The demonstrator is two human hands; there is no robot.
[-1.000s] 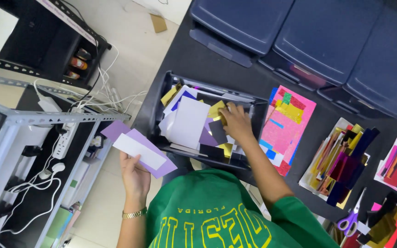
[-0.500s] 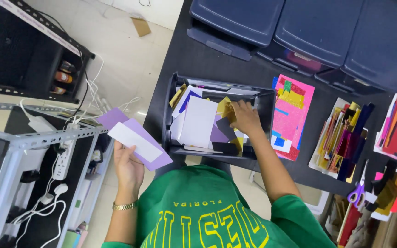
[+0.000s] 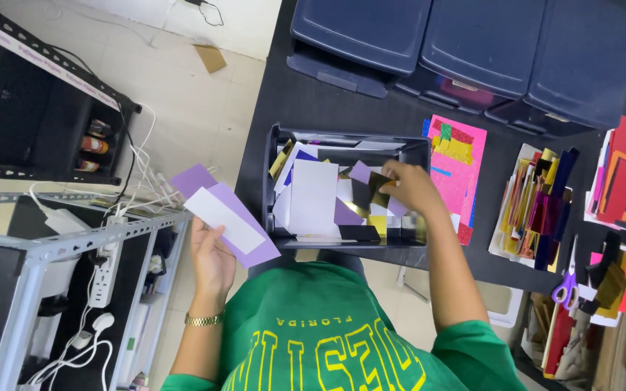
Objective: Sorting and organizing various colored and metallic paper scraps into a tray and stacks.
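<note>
My left hand holds a purple paper strip with a white strip on top of it, out over the floor to the left of the table. My right hand reaches into an open black drawer tray full of paper offcuts. Its fingertips are pinched on a dark paper scrap near the tray's middle. A large white sheet lies in the tray beside purple, gold and black pieces.
Three dark blue storage drawers stand at the table's far edge. A pink glitter sheet, stacks of coloured paper, red sheets and purple scissors lie to the right. A metal shelf with cables and a power strip stands to the left.
My right hand has shifted a little within the tray among the scraps. My left hand keeps the purple and white strips in the same grip.
</note>
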